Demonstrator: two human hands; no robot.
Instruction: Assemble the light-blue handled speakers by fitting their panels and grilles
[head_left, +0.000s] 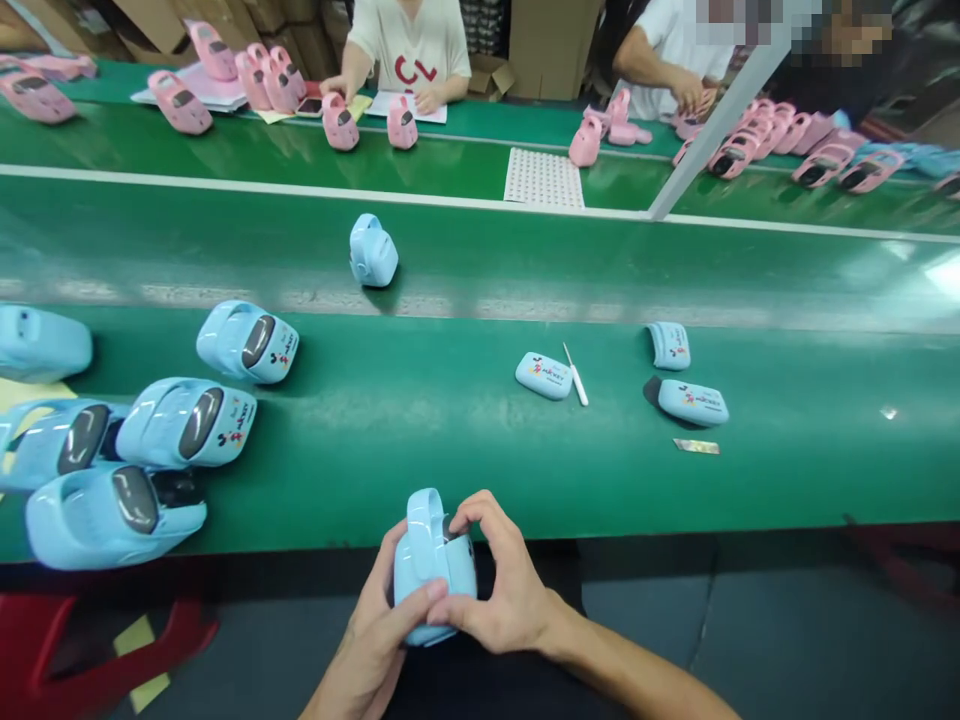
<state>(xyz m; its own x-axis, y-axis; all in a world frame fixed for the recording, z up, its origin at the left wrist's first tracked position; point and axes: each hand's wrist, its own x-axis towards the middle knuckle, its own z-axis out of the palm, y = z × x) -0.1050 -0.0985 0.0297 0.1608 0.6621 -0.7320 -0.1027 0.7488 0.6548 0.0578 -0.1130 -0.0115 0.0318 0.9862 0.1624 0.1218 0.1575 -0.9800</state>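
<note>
A light blue plastic device with a loop handle point(426, 545) is held upright just off the front edge of the green bench. My left hand point(381, 612) wraps its left side, thumb across the front. My right hand point(514, 590) grips the right side, its thumb on the front and index finger curled at a dark part near the top. The fingers hide much of that side. Farther off lie a blue printed cover point(543, 376), a white-handled screwdriver point(577, 380), another printed cover with a dark end point(694, 402) and a small curved printed piece point(669, 345).
Several blue devices point(187, 422) stand at the left. One more point(373, 250) sits on the middle strip. A small flat strip point(697, 447) lies at the right. Across the bench, people handle pink devices point(340, 122) beside a white perforated tray point(544, 178) and a slanted metal post point(720, 120).
</note>
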